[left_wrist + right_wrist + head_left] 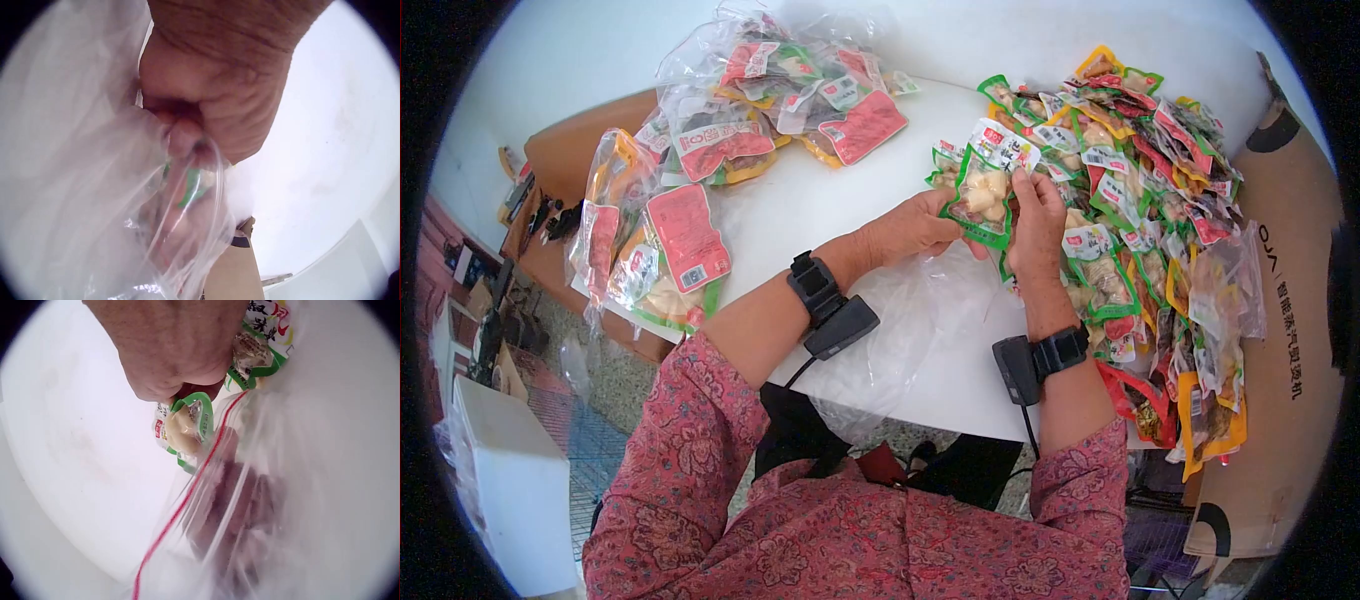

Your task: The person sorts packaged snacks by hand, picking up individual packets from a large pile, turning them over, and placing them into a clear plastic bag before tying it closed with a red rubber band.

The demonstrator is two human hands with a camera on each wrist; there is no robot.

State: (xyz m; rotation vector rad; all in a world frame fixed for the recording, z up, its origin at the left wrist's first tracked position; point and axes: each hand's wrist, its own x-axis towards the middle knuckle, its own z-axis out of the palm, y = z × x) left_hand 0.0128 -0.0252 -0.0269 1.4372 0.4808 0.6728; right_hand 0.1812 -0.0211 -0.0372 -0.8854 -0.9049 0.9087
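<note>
In front of the body, my right hand grips a green-edged snack packet with pale chunks inside, its printed top upward. In the right wrist view, green-edged packets show at that hand's fingers. My left hand meets the packet's left side and holds the mouth of a clear zip bag, which hangs down over the table's front edge. A red zip line runs along the bag's mouth. Through its film, the left hand's fingers appear blurred in the right wrist view.
A large heap of snack packets covers the right side of the white table. Filled clear bags with red labels lie at the back left, another filled bag nearer. A cardboard box stands at the right.
</note>
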